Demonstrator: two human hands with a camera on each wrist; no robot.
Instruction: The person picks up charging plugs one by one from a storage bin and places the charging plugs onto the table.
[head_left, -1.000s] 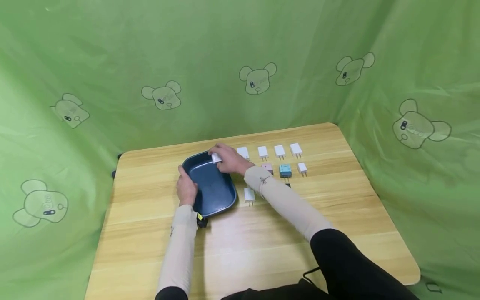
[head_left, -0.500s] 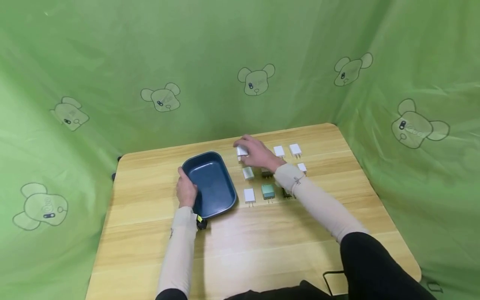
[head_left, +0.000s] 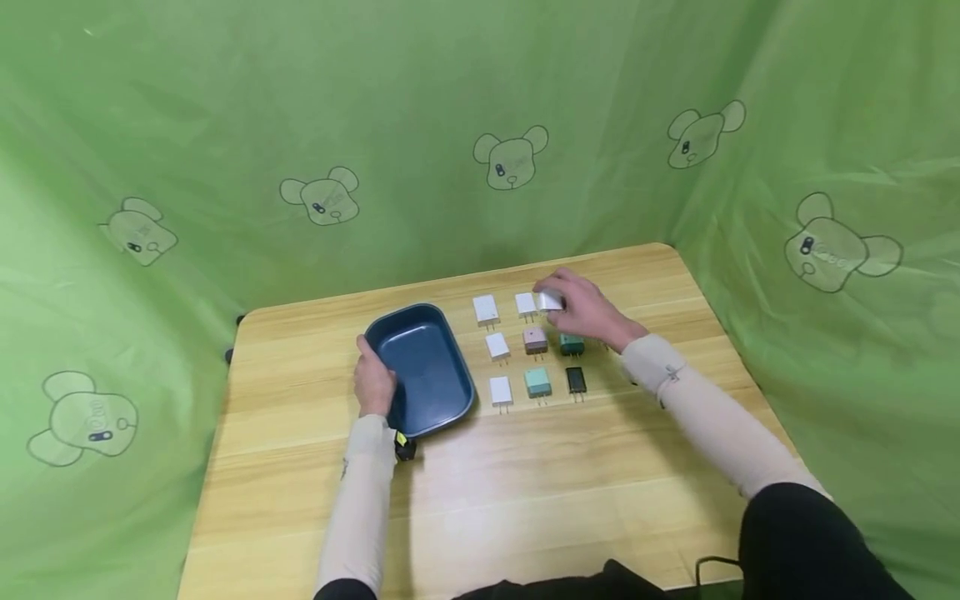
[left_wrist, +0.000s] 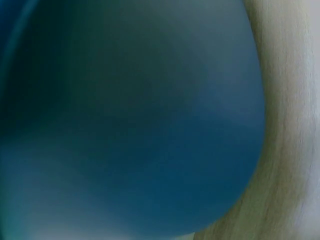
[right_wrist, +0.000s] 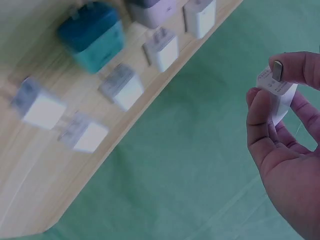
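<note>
In the head view my left hand (head_left: pixel 373 383) grips the left wall of a dark blue tray (head_left: pixel 431 387), thumb at the inner side. That tray fills most of the left wrist view, where the hand itself is out of sight. My right hand (head_left: pixel 588 310) pinches a white charger plug (head_left: pixel 550 300) above the back row of plugs. Seen from the right wrist, the held charger plug (right_wrist: pixel 277 90) sits between thumb and fingers, a metal prong showing beside the thumb. Below the hand, a dark green plug (head_left: pixel 572 344) and a pink plug (head_left: pixel 535 340) lie on the table.
Right of the tray lie white plugs, such as one (head_left: pixel 486 308) at the back and one (head_left: pixel 500 391) in front. A mint plug (head_left: pixel 537 382) and a black plug (head_left: pixel 576 380) complete the front row. The wooden table (head_left: pixel 300 483) meets a green curtain (head_left: pixel 420 167).
My right hand has carried the white charger plug from the tray's back right corner rightward, over the back row of plugs. The left hand and tray stay in place.
</note>
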